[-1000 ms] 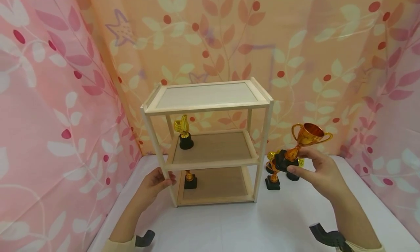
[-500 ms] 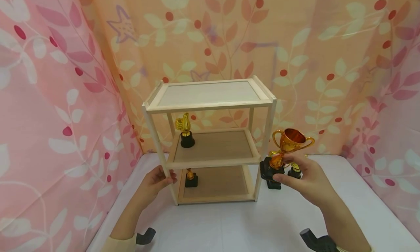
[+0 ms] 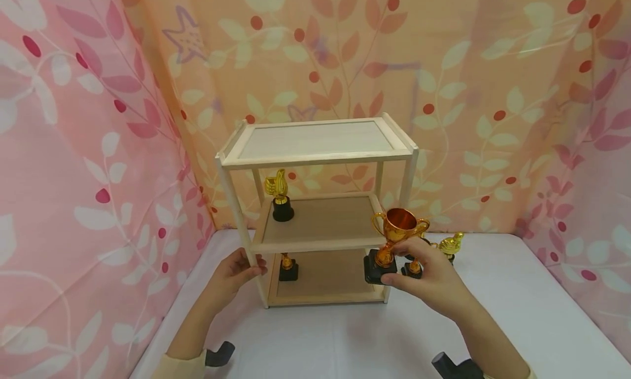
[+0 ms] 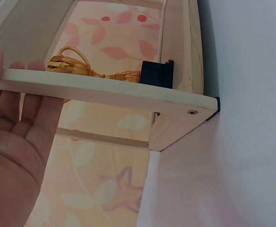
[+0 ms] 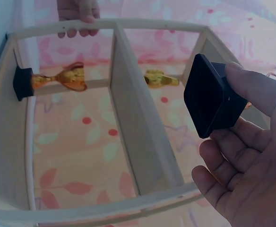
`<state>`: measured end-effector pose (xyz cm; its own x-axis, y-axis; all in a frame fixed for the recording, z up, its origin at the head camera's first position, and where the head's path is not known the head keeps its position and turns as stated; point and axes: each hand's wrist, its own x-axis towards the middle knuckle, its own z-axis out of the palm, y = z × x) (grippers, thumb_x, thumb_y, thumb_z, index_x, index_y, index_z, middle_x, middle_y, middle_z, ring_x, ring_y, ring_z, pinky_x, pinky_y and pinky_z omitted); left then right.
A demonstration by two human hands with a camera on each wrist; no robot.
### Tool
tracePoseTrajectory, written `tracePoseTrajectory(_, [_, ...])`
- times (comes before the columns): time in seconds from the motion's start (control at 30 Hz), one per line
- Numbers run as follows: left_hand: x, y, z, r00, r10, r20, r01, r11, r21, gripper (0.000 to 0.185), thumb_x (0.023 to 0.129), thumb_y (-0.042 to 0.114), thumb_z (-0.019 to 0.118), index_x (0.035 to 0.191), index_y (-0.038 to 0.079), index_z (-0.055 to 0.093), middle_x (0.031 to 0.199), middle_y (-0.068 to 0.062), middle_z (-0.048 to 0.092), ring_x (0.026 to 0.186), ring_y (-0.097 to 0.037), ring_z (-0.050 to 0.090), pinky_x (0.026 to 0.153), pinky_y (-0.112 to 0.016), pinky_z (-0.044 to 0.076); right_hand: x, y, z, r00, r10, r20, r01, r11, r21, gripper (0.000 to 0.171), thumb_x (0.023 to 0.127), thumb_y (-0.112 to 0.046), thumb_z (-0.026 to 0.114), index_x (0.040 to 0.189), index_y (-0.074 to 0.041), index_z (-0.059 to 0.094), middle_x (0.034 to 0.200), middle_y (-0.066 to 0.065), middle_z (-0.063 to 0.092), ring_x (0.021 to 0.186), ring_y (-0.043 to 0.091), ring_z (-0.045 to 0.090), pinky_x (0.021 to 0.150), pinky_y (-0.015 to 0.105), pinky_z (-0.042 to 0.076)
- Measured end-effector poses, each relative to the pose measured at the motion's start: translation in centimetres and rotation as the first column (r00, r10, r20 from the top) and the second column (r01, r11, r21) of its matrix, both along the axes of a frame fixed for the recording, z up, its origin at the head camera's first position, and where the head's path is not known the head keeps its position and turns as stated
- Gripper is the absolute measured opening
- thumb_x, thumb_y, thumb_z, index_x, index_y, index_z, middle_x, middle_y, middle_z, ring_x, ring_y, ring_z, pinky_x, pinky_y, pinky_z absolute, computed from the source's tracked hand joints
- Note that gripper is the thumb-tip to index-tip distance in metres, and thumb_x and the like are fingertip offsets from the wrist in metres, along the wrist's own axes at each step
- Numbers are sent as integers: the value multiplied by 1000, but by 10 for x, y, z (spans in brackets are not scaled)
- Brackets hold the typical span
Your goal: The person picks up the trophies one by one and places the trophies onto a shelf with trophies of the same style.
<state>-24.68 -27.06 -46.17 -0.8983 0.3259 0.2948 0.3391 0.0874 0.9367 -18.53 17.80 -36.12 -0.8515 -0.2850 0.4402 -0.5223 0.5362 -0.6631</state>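
On the white table [image 3: 345, 335], we see the left hand [image 3: 235, 275] wrapped around the front left post of the wooden shelf [image 3: 315, 149], while the right hand [image 3: 434, 280] pinches the copper cup trophy [image 3: 394, 242] by its stem, upright, before the shelf's right front post.

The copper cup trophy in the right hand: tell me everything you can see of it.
The cup trophy is shiny copper-orange, plastic by its look, with an open bowl, two loop handles, a narrow stem and a square black base. The right hand holds it upright in the air, thumb and fingers pinching stem and base. It hangs at the front right corner of the wooden shelf, level with the gap between middle and bottom boards. Only the hand appears to touch it.
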Motion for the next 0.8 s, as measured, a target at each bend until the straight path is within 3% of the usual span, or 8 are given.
tracePoseTrajectory(0.23, [0,0,0,1000,-2,7,2,1000,4,28,99,5,65,122,-5,52,117,-26,62,106,-22,72,96,-28,57,-5,-17,-9,996,61,60,-59,998,-29,38,82,-36,87,114,-29,68,113,-16,65,110,12,59,99,48,49])
tracePoseTrajectory(0.43, [1,0,1,1000,-5,9,5,1000,6,29,99,5,65,123,-6,52,117,-26,62,107,-22,72,96,-28,57,-10,-27,-20,995,69,69,-68,997,-20,41,80,-39,88,115,-28,68,114,-15,65,108,15,59,95,43,51])
tracePoseTrajectory(0.6, [2,0,2,1000,-7,14,7,1000,1,29,100,6,65,123,-5,52,117,-25,62,107,-23,71,97,-27,56,-13,-34,-29,992,77,99,-75,997,-26,44,79,-43,87,116,-28,68,115,-14,67,111,21,60,97,50,49])
tracePoseTrajectory(0.8, [2,0,2,1000,-3,24,3,1000,-7,29,100,8,65,124,-3,52,118,-24,62,108,-23,71,97,-27,56,-17,-46,-44,983,117,139,-113,993,-37,45,80,-48,85,117,-31,66,115,-16,66,113,17,61,99,51,49])
